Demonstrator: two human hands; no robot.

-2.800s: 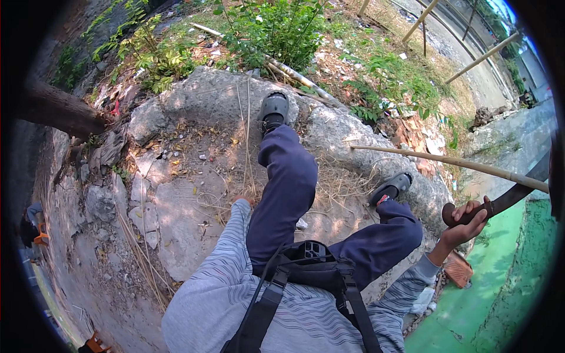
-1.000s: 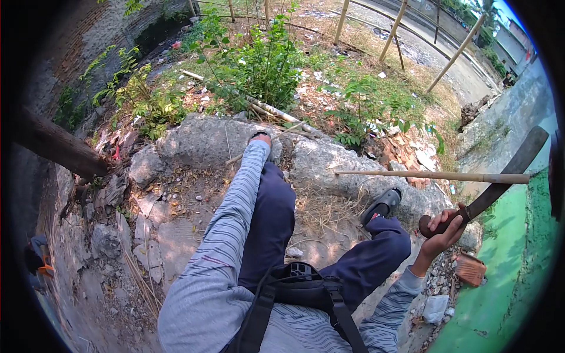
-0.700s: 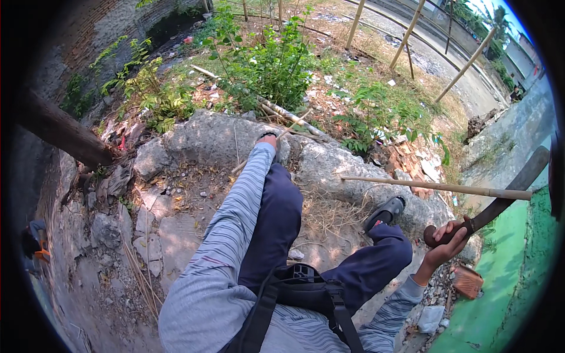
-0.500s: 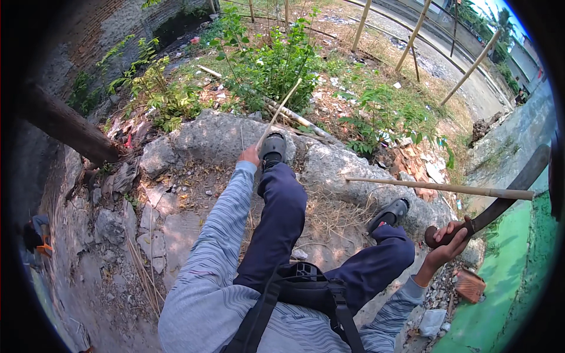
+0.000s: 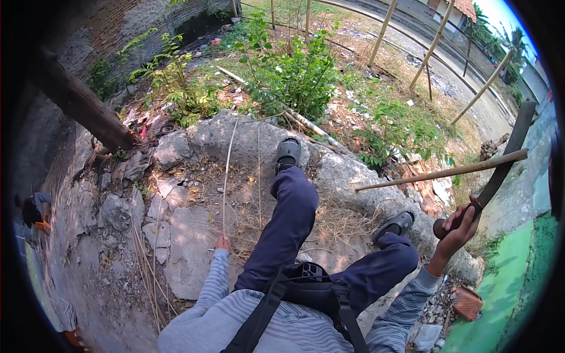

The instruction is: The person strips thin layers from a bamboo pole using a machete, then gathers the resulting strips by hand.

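My left hand (image 5: pixel 222 243) is low beside my left leg, its fingers closed on the lower end of a thin pale strip (image 5: pixel 227 176), which looks like split bamboo. The strip rises almost straight to the concrete ledge. Out to the right, my right hand (image 5: pixel 460 228) grips the dark handle of a machete (image 5: pixel 507 157), its broad blade slanting up and away. A bamboo stick (image 5: pixel 435 175) crosses the blade from the left; whether they touch I cannot tell. Another thin strip (image 5: pixel 259 170) stands out against the ground beside my left foot.
A broken concrete ledge (image 5: pixel 218 141) runs under my feet, with bushes (image 5: pixel 300 76) and bamboo poles beyond. A tree trunk (image 5: pixel 88 109) leans at left. Long strips (image 5: pixel 147 276) lie on the ground. At right are a green wall (image 5: pixel 500 276) and a brick piece (image 5: pixel 468 303). A person (image 5: pixel 35 209) is at far left.
My left hand has drawn back from beside my left foot toward my body, bringing the thin strip with it. The machete blade has tipped more upright in my right hand.
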